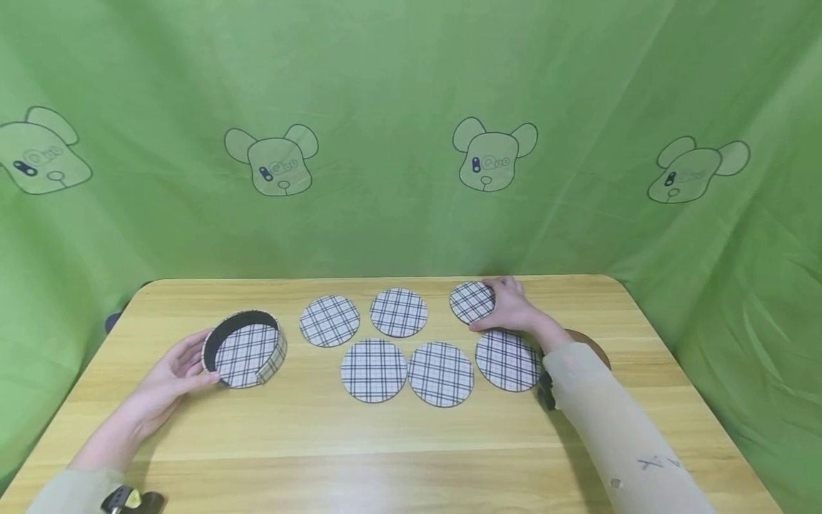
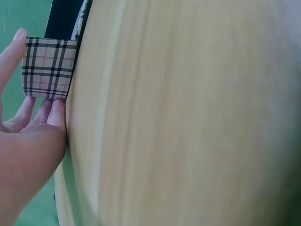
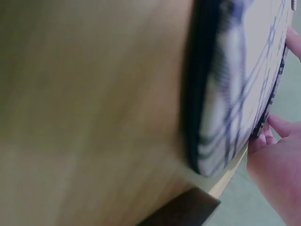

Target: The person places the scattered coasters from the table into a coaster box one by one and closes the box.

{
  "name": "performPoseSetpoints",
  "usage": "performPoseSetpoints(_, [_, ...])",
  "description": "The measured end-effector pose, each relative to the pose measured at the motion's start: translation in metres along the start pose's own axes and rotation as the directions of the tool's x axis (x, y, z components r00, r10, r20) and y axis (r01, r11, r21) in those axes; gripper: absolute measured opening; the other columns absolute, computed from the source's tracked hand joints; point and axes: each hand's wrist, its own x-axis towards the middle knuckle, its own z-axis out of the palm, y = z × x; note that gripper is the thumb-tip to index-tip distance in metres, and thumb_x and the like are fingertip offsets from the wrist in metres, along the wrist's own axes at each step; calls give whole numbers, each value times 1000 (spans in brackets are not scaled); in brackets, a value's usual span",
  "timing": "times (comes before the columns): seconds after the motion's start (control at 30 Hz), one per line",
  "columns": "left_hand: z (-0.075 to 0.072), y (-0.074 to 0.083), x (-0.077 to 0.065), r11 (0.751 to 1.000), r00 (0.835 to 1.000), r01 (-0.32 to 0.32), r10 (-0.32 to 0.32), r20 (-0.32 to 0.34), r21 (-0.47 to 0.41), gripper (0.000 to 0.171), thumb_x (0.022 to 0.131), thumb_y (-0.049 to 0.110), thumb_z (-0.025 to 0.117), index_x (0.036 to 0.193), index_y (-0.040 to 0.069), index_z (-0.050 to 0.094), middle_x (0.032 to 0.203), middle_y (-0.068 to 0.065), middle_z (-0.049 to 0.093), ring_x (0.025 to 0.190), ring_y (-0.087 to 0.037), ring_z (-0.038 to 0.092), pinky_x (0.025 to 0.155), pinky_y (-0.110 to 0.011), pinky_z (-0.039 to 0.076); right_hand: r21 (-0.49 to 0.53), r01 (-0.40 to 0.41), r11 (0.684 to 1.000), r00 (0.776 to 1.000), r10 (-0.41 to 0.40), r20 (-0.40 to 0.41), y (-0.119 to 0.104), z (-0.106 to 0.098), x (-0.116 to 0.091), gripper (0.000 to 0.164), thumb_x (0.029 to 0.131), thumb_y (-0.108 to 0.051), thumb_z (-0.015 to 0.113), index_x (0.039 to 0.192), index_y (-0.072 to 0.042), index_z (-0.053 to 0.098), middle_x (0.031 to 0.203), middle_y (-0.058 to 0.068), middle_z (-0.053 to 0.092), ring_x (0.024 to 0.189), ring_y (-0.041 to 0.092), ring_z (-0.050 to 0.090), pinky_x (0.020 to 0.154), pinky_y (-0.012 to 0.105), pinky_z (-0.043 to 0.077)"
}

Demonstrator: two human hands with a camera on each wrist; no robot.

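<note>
My left hand [image 1: 176,375] grips a round plaid coaster holder [image 1: 275,360] at the table's left, thumb near its front edge and fingers along its outer side. The holder has a dark inner wall and a plaid round floor; whether that floor is a coaster cannot be told. In the left wrist view, the thumb and fingers lie on opposite edges of the plaid wall [image 2: 49,68]. At the back right, my right hand [image 1: 514,307] holds a round plaid coaster [image 1: 470,301] by its edge, thumb on the near side. Another coaster [image 1: 507,363] lies just in front of that hand.
Several more matching coasters lie flat mid-table, among them one at the back left [image 1: 330,321], one at the back [image 1: 398,313] and two in front [image 1: 374,370]. A brown rounded object [image 1: 594,348] is partly hidden by the right sleeve. A green curtain [image 1: 385,214] hangs behind the wooden table [image 1: 308,457].
</note>
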Motion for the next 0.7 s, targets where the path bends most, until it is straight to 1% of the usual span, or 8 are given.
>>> performPoseSetpoints(0.07, [0,-1,0,1000,1000,-13,13,0,-18,85,94,-9,68,165,9,27,142,20,45,123,15,52,101,0,45,8,1,1000,1000,-1,-1,0,0,0,117,71,-37,95,160,6,33,155,36,30,141,50,29,118,71,41])
performPoseSetpoints(0.1, [0,-1,0,999,1000,-20,20,0,-27,84,93,-10,68,164,10,28,139,24,46,123,14,52,101,0,45,13,2,1000,1000,-2,-2,1,0,-1,118,71,-37,95,160,6,33,155,36,30,141,50,29,118,72,41])
performPoseSetpoints(0.37, [-1,-3,-1,997,999,-48,49,10,-65,76,94,-11,67,155,22,39,137,27,49,123,13,54,102,-1,46,68,2,998,1000,-2,-4,-1,-2,-3,118,71,-36,94,161,6,31,158,36,27,143,50,26,120,73,37])
performPoseSetpoints(0.43, [-2,-4,-1,997,999,-50,51,12,-67,75,94,-12,67,155,22,39,137,27,49,123,13,54,102,-1,46,77,2,997,1000,-2,-4,-2,-3,-3,118,72,-37,93,161,6,31,158,35,27,143,49,27,120,73,37])
performPoseSetpoints(0.5, [-2,-4,-1,997,999,-47,48,14,-64,76,94,-12,67,157,20,38,138,27,49,123,13,54,102,-1,46,82,4,997,1000,-4,-4,-3,-3,-3,118,72,-37,93,161,7,30,157,36,28,143,49,27,120,72,37])
performPoseSetpoints(0.57, [-2,-4,0,998,999,-37,38,14,-50,79,94,-11,67,161,16,33,141,23,47,124,14,53,103,-1,45,84,9,996,1000,-9,-1,-5,-3,-3,118,72,-37,93,161,7,30,157,36,28,143,50,27,120,72,37])
performPoseSetpoints(0.63, [-2,-4,0,999,1000,-22,22,14,-28,83,95,-9,67,165,12,27,154,7,45,125,15,51,103,-1,45,91,9,996,1000,-9,1,-7,-2,-3,118,72,-38,94,161,7,30,158,36,27,144,50,27,121,72,36])
performPoseSetpoints(0.7, [-2,-3,1,1000,1000,-5,5,12,-7,86,96,-7,67,167,9,21,166,-13,33,125,16,50,105,-1,44,96,6,995,1000,-6,3,-9,-2,-3,117,73,-38,93,162,5,31,158,35,27,144,49,28,121,72,36])
